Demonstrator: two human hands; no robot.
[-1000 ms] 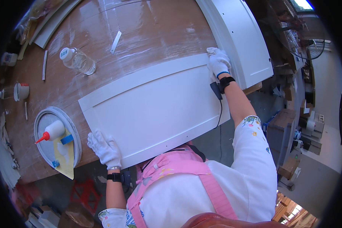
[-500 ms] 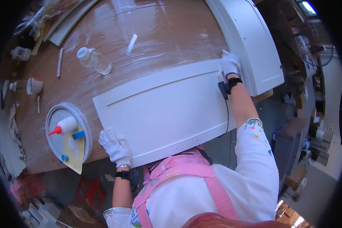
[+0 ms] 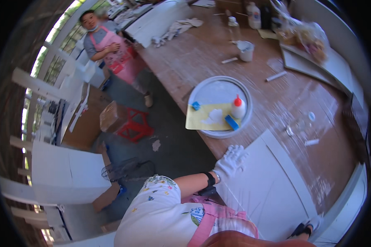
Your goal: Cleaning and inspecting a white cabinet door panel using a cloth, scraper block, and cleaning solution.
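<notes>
A white panel [image 3: 268, 181] with a raised strip along one side lies on the brown table in front of me. My left hand [image 3: 230, 161], in a white glove, rests on the panel's corner with its fingers stretched out. At the lower right my right hand [image 3: 315, 222], also gloved, is at the panel's other end; its fingers are blurred and partly hidden. Just beyond my left hand is a round grey tray [image 3: 250, 96]. On it are a white squeeze bottle [image 3: 238, 109] with a red tip, yellow sandpaper-like sheet [image 3: 192, 122] and a blue block [image 3: 231, 122].
A clear bottle [image 3: 297, 126] lies right of the tray; a white cup [image 3: 246, 52] stands farther back. Plastic bags [image 3: 313, 43] rest on boards at far right. Beyond the table's left edge, a co-worker [image 3: 115, 53] stands near a red stool [image 3: 137, 128] bearing a box.
My view has swung to the left, bringing the co-worker and stool into sight. The left hand stays at the panel's corner; the right hand is now near the lower edge of view.
</notes>
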